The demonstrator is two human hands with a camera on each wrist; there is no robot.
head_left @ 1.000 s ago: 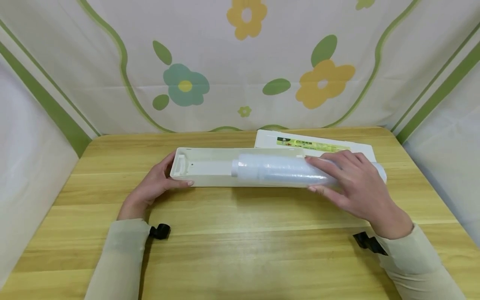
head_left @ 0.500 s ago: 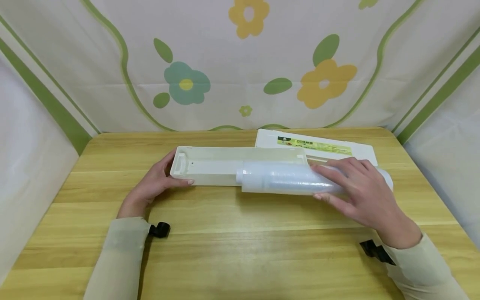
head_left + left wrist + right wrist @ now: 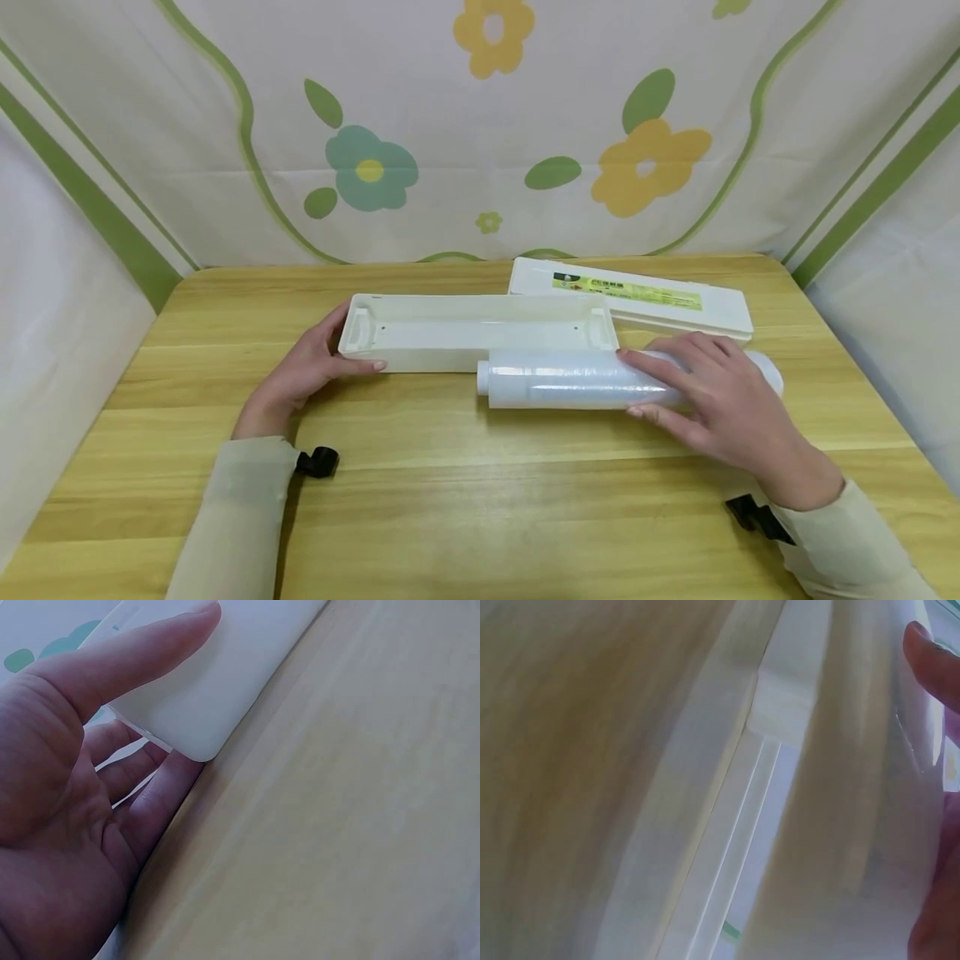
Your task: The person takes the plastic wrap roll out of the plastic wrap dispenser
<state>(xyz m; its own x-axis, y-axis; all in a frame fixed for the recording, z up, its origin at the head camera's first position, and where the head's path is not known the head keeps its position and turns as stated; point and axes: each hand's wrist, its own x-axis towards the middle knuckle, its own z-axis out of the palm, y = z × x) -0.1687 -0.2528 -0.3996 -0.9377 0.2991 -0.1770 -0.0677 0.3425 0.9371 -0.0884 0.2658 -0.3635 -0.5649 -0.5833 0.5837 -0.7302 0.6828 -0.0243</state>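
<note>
My right hand (image 3: 705,400) grips a roll of cling film (image 3: 570,379) around its right half, thumb on the near side and fingers over the far side. The roll lies level in front of an open white plastic box (image 3: 427,358), overlapping its near right corner in the head view. Pale core shows at the roll's left end. My left hand (image 3: 311,358) holds the box's left end, with the thumb along the near wall and the other fingers behind and under the corner, as the left wrist view shows on the box (image 3: 202,697). Film curves close to the right wrist camera (image 3: 855,795).
Behind the box, at the right, a long white lid (image 3: 720,308) with a yellow-green label lies slanted on the wooden table (image 3: 450,517). A flowered curtain (image 3: 465,133) stands along the table's back edge, with plain white sides left and right.
My right hand has moved the cling film roll out of the box, toward me and slightly right. The whole inside of the box now shows. My left hand keeps its hold.
</note>
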